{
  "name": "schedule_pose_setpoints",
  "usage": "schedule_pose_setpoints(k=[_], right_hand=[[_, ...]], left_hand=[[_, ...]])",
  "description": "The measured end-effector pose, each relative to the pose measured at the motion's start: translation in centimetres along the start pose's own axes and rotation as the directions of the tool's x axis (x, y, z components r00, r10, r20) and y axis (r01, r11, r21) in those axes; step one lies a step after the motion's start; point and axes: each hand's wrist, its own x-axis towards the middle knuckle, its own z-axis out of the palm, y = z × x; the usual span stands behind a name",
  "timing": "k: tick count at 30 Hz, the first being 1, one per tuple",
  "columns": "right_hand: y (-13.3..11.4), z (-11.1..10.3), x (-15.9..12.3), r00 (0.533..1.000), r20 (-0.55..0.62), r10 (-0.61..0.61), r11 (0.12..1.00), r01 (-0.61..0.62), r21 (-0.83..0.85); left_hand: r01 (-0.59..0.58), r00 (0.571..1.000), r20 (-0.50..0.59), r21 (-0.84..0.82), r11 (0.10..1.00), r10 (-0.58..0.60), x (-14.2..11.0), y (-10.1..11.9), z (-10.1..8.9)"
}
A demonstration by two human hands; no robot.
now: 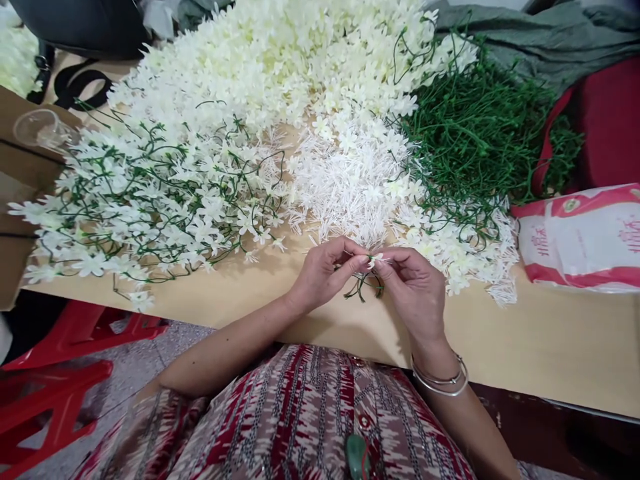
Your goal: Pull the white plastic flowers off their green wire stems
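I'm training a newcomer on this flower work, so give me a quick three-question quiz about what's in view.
1. True or false: metal bangles circle the person's left wrist.
2. From the wearer's view, the dense heap of green stems lies: A) to the left; B) to the right; C) straight ahead.
3. Fill in: the left hand and right hand meet at a small white ____.

Key: 1. False; the bangles are on the right wrist. 2. B. 3. Flower.
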Motion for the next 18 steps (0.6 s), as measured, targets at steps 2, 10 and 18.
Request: schedule_pose_setpoints(k=[2, 10, 18], right_hand=[[0.21, -0.06, 0.08, 1.0, 0.014, 0.015, 1.0, -0.015, 0.017], [0.33, -0.02, 0.27, 0.998, 0.013, 0.057, 0.998, -0.058, 0.037], [0.18, 0.14, 1.01, 0.997, 0.073, 0.035, 0.995, -0.041, 0.089]], left_hand=[[-0.004, 1.0, 0.0, -0.006, 1.0, 0.004, 0.01, -0.09, 0.04], [0.003, 1.0, 0.007, -0.008, 1.0, -0.003, -0.01, -0.09, 0.12], [0.009, 1.0, 0.008, -0.024, 1.0, -0.009, 0.19, 0.0, 0.14]])
